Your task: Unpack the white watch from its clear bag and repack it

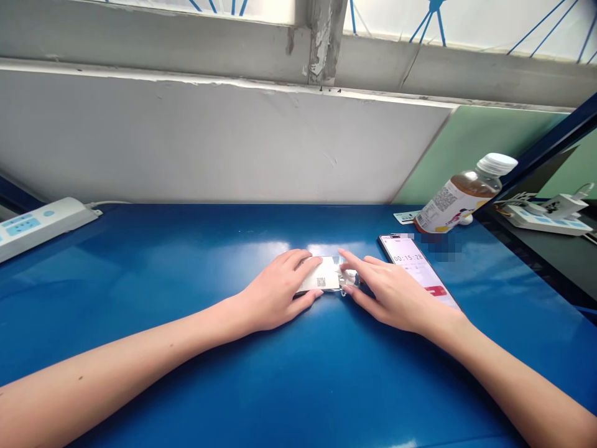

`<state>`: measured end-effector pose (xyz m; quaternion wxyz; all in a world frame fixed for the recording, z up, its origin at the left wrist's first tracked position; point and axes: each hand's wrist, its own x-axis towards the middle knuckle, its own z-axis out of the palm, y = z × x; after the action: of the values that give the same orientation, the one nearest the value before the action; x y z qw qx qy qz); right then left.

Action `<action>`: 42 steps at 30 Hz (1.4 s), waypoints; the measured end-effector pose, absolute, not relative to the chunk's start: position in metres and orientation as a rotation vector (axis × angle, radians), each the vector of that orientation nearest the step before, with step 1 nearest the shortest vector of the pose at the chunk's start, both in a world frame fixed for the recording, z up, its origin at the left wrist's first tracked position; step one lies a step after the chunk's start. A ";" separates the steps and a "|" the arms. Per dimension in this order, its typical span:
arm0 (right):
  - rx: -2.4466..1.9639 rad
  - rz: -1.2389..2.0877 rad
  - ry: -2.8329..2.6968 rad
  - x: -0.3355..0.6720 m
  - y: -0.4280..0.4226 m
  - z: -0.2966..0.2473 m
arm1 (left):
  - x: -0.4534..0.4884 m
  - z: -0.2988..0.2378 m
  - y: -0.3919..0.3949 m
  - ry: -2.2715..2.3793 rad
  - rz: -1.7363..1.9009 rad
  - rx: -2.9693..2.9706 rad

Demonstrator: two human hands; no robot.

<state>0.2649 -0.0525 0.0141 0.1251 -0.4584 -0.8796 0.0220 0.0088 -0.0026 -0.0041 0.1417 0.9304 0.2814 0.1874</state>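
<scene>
On the blue table lies a small flat white packet (pixel 330 274) with a square printed code, its right end wrapped in shiny clear plastic (pixel 349 280). My left hand (pixel 278 289) grips the packet's left side, thumb along the near edge and fingers over the far edge. At the other end, my right hand (pixel 385 292) has its thumb and fingers closed around the crinkled clear plastic. The fingers partly cover both ends, so what is inside the plastic cannot be made out.
A phone (pixel 417 264) showing a running timer lies beside my right hand, partly under the wrist. Behind it stands a drink bottle (pixel 459 196) with a white cap, near a small label card (pixel 405 218). Power strips (pixel 51 224) sit at the left and right edges. A wall closes the back.
</scene>
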 end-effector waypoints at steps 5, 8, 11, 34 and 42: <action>-1.266 0.018 -2.555 0.266 -0.050 0.022 | 0.009 -0.004 -0.002 0.807 0.535 2.682; -1.260 -0.082 -2.505 0.267 -0.048 0.021 | 0.010 -0.004 -0.002 0.810 0.531 2.684; -1.248 -0.102 -2.524 0.267 -0.049 0.016 | 0.010 -0.004 -0.003 0.812 0.540 2.682; -1.359 -0.131 -2.335 0.268 -0.047 0.016 | 0.008 0.000 -0.003 0.845 0.199 2.791; -1.310 0.148 -2.361 0.263 -0.053 0.019 | 0.006 -0.003 -0.003 0.842 0.265 2.788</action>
<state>0.2625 -0.0529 0.0195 0.2171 -0.4728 -0.8523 0.0536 0.0064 -0.0032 -0.0030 0.1083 0.9477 0.2864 0.0901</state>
